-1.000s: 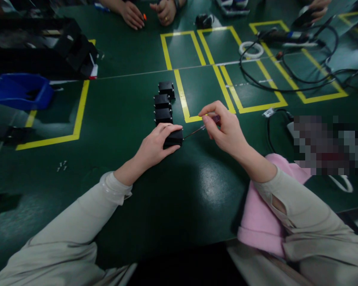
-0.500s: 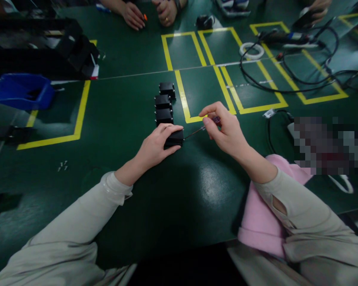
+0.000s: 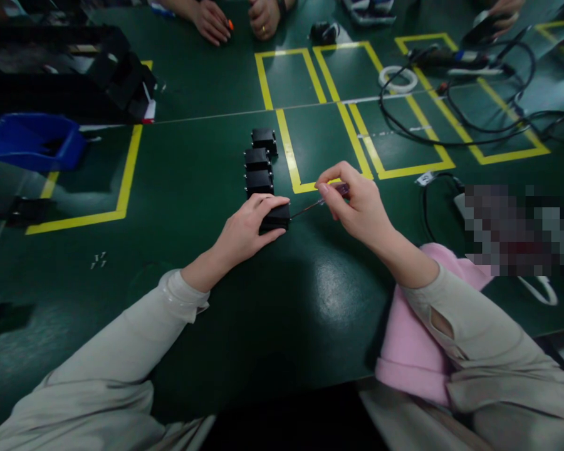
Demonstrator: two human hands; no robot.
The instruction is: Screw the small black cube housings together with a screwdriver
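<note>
My left hand [image 3: 244, 228] grips a black block [image 3: 276, 217] on the green table, thumb at its near side and fingers over the far side. My right hand [image 3: 352, 200] is closed on the dark handle of a screwdriver [image 3: 314, 205]. The thin shaft points left, and its tip is at the block's right end, by a small screw. Beyond the held block, three more black blocks stand in a row: a near one [image 3: 259, 181], a middle one [image 3: 256, 158] and a far one [image 3: 264, 138]. Small shiny screws show at their ends.
Several loose screws [image 3: 98, 260] lie at the left. A blue bin [image 3: 35, 143] and a black rack [image 3: 61, 75] stand farther left. Another person's hands [image 3: 214, 24] rest across the table. Right are black cables [image 3: 404, 131] and a pink cloth [image 3: 411, 357].
My right hand has shifted very slightly, its fingers changing a little on the screwdriver handle. My left hand and the blocks look the same.
</note>
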